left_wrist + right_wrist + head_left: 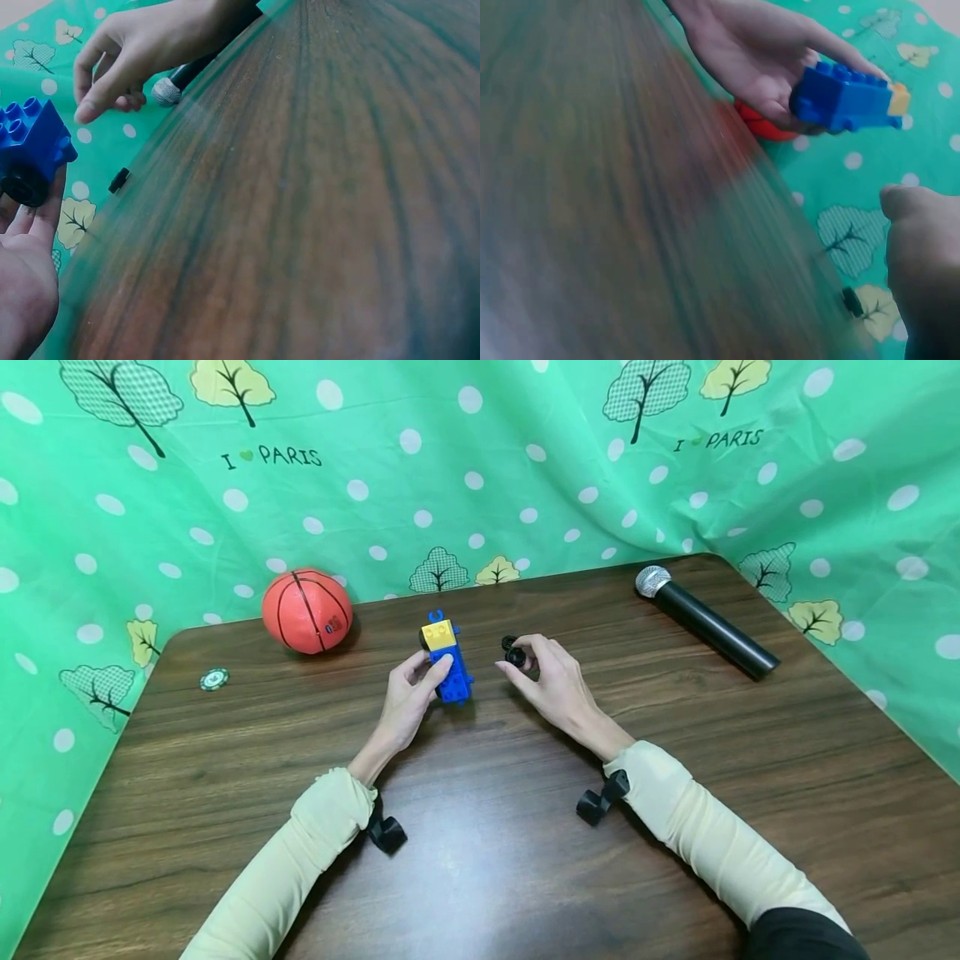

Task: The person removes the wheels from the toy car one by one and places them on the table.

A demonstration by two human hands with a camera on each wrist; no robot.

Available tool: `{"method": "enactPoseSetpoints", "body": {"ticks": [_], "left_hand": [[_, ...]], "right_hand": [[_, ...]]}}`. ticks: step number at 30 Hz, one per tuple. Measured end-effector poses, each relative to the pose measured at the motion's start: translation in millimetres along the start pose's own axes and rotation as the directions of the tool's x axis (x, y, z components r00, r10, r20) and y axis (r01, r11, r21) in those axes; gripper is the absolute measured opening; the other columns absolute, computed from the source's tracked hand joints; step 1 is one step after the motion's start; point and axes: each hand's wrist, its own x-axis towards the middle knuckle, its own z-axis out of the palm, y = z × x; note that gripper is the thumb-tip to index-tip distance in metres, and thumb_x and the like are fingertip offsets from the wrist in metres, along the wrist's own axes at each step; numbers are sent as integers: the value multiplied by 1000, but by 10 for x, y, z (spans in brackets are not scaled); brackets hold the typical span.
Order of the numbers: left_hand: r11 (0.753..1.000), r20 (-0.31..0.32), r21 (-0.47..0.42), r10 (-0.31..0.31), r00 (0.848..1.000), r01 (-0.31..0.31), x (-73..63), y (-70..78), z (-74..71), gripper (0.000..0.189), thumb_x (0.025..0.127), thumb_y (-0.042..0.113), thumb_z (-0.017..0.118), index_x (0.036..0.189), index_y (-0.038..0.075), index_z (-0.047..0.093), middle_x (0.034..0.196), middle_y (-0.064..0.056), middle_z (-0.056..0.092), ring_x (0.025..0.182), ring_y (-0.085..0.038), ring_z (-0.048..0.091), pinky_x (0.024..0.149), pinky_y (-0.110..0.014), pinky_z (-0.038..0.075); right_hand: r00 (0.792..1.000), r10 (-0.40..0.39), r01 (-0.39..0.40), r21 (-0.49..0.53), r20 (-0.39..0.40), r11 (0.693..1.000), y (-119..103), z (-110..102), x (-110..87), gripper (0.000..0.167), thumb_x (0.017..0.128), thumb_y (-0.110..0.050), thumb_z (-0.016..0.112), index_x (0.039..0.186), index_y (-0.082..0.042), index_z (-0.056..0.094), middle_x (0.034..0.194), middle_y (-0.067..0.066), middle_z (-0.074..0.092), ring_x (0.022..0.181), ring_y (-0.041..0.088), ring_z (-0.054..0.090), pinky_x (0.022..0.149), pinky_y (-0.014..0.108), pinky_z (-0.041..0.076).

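A toy car of blue and yellow building blocks [450, 672], with black wheels along its left side, is held up by my left hand [408, 697]. The thumb lies on top of the blue block. In the left wrist view a black wheel [25, 184] shows under the blue part. My right hand [555, 681] hovers over a small black wheel piece [510, 643] on the table, thumb and fingers apart. From the left wrist view, this black piece [118, 180] lies below the fingertips, and nothing shows between them.
A red toy basketball [307, 612] sits at the back left, with a green and white poker chip [214, 678] nearer the left edge. The black microphone [708, 622] lies at the back right. Behind the wooden table [480, 860] hangs a green curtain [420, 468].
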Motion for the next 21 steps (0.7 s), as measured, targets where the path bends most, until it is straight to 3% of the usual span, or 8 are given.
{"method": "enactPoseSetpoints", "body": {"ticks": [13, 21], "left_hand": [[999, -10, 31, -6, 1000, 6, 17, 11, -15, 36, 103, 11, 59, 130, -13, 57, 109, -8, 66, 98, -16, 67, 85, -34, 60], [999, -10, 41, -16, 1000, 16, 11, -11, -14, 39, 102, 11, 60, 133, -13, 56, 110, -9, 67, 99, -16, 68, 85, -34, 60]], "right_hand": [[990, 80, -72, -74, 117, 995, 255, -94, 59, 31, 94, -22, 80, 112, -2, 64, 83, 9, 55, 74, 25, 50, 65, 37, 42], [975, 152, -136, -105, 165, 985, 408, -108, 100, 30, 95, -19, 79, 114, 1, 66, 85, 13, 59, 78, 28, 54, 70, 43, 46]]}}
